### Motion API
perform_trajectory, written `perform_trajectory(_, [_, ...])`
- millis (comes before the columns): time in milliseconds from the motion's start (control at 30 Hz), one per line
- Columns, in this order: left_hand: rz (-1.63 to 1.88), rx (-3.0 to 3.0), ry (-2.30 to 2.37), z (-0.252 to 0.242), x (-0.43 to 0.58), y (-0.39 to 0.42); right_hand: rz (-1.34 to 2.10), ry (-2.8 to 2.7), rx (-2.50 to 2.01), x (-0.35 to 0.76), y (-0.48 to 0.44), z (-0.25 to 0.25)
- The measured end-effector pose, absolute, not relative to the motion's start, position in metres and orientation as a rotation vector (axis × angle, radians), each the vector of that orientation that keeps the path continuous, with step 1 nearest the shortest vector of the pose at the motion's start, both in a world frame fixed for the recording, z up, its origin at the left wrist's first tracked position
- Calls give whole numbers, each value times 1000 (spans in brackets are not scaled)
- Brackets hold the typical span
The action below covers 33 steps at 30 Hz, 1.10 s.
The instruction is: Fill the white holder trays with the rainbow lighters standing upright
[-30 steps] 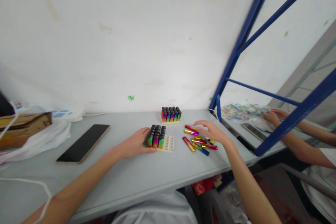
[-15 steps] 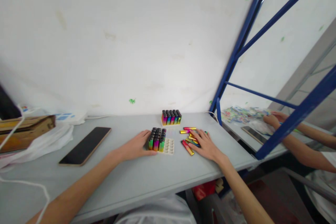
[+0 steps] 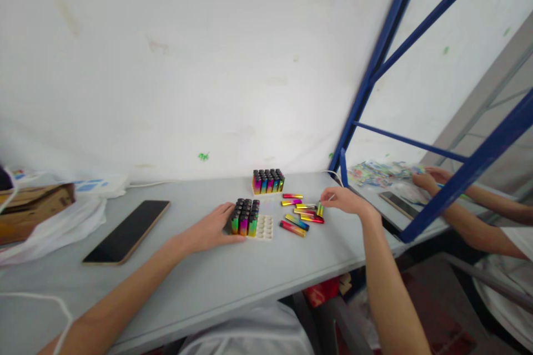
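My left hand (image 3: 214, 226) is wrapped round the left side of a white lighter tray (image 3: 265, 228), thumb along the front edge. Shiny rainbow lighters (image 3: 245, 221) with black tops stand upright in its left part, while round holes show on the right. Over the loose pile, my right hand (image 3: 339, 199) pinches a yellow-green lighter (image 3: 320, 209), which stands nearly upright under the fingertips. Several loose lighters (image 3: 292, 228) lie flat between the tray and that hand. The fingertips partly hide the held lighter's upper end.
Against the wall stands a second block of upright lighters (image 3: 268, 182). A phone (image 3: 129, 233) lies on the grey table (image 3: 200, 288) at left, near a cardboard box (image 3: 39, 208) and white plastic. At right, beyond a blue metal frame (image 3: 364, 86), another person's hands (image 3: 431, 180) handle small packets.
My right hand was spread flat over the loose lighters; it has lifted and moved right, now pinching one. The pile is more spread out. My left hand stays at the tray.
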<state>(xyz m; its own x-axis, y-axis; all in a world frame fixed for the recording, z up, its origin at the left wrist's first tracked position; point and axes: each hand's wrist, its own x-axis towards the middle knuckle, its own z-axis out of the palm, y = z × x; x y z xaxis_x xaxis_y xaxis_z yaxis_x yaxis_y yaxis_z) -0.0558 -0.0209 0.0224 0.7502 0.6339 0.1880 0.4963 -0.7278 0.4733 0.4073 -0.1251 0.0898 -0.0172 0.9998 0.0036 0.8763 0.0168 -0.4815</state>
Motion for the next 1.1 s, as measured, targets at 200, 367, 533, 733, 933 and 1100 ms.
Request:
perform_trajectory(200, [489,2569,853,23,-55,-22,785,-1971,-1908,390,-127,81])
perform_trajectory(367, [466,2588,833,25,-54,-23,762,-2034,-1986,375,-119,73])
perform_trajectory(533, [481,2587,800,25,-54,-23,730,-2038,-2094,375,-115,70])
perform_trajectory(733, [480,2560,825,28,-54,-26,745,-1934,-1941,379,-116,69])
perform_trajectory(933, [458,2562,850,28,-54,-26,847,-1777,-1465,358,-110,71])
perform_trajectory(1100, [469,2567,854,27,-55,-25,894,-1445,-1280,318,-98,69])
